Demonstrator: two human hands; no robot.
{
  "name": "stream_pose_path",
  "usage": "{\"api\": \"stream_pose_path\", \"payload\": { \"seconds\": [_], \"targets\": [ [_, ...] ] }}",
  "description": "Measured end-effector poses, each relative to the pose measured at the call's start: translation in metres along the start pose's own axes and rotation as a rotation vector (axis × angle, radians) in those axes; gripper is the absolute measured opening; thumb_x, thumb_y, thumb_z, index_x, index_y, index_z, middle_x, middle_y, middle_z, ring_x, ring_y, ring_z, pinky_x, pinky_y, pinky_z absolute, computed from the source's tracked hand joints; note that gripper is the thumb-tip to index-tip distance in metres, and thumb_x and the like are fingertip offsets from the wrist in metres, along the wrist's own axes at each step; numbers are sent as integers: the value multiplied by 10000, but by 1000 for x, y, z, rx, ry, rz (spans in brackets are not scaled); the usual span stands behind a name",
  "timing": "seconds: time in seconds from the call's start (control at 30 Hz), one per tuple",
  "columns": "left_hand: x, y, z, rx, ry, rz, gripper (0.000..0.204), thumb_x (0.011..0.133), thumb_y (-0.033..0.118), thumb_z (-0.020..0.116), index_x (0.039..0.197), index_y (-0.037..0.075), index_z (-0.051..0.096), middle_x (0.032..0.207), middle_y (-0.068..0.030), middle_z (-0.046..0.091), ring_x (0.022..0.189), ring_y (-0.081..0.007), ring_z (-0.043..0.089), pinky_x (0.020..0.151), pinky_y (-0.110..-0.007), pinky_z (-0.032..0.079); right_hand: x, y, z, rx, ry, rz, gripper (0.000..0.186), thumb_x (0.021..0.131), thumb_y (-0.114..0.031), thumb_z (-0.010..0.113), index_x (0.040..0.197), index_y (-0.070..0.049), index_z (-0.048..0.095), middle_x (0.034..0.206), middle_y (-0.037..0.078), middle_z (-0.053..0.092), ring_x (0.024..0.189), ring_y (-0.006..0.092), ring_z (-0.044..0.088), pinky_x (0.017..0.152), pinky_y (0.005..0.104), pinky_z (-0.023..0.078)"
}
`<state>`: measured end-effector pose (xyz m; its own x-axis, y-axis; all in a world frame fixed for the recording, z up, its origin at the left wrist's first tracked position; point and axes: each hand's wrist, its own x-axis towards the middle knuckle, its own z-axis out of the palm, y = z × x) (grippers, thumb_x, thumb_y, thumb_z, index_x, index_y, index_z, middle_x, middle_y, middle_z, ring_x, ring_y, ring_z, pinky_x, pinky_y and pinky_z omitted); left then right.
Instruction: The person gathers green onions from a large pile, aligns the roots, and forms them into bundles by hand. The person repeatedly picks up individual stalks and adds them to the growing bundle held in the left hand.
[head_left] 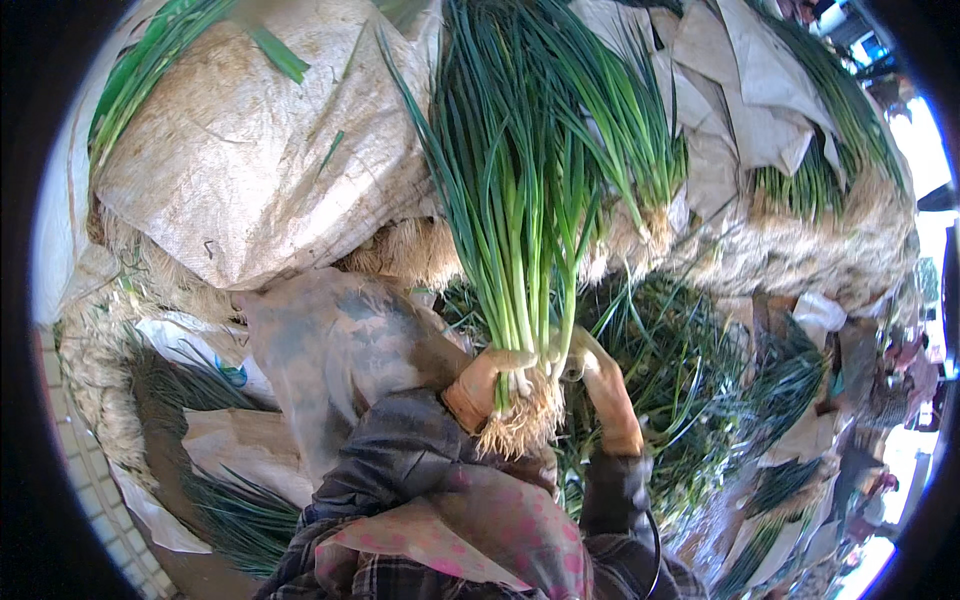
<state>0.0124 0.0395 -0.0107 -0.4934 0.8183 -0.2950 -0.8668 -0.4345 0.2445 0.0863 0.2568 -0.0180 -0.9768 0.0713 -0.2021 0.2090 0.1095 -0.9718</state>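
Observation:
A thick bunch of green onions (525, 230) stretches away from me, its long dark leaves toward the far side and its pale roots (525, 420) near my body. My left hand (478, 388) is closed round the white stem bases from the left, the thumb laid across them. On the right side, my right hand (606, 390) has its bent fingers closed at the outer stalks, just above the roots; its fingertips are partly hidden and a little blurred. Both hands are muddy. The leaves lie over the stacked onions behind.
Beige sacking (270, 150) covers a root-edged stack at the far left. More bundled onions (800, 190) lie at the far right. Loose leaves and trimmings (670, 380) heap up right of my hands. A pale tiled edge (90, 480) runs along the left. People are in the distance at right.

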Motion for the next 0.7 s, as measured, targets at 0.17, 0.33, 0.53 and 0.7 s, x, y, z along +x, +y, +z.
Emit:
{"api": "stream_pose_path", "payload": {
  "seconds": [0.17,0.33,0.53,0.7],
  "targets": [
    [-8,2,7,143,168,169,412,789,174,611,1152,-20,577,979,-136,640,815,-228,640,682,-329,568,62,-24,45,136,13,196,344,964,-309,578,1065,17,618,752,47,642,528,100,581,408,214,438],
    [-17,0,8,-48,118,105,492,798,127,614,1265,-4,532,1073,-123,647,890,-238,642,772,-360,555,67,-22,-1,-142,693,296,257,975,-250,551,949,-22,666,684,44,656,502,96,514,461,225,414],
    [-6,-7,-5,201,219,-94,483,811,219,611,1224,-25,552,1032,-196,645,865,-289,667,765,-438,565,54,-25,23,-357,108,-24,397,1001,-336,486,1267,-59,585,1065,156,672,889,215,635,724,317,524],
    [-4,-15,-5,-199,-91,-108,636,751,250,627,1299,-25,456,1023,-147,596,853,-258,615,746,-391,539,91,-14,8,-798,235,-272,461,909,-470,569,1153,-86,646,958,123,659,846,236,572,755,318,471]
  ]
}}
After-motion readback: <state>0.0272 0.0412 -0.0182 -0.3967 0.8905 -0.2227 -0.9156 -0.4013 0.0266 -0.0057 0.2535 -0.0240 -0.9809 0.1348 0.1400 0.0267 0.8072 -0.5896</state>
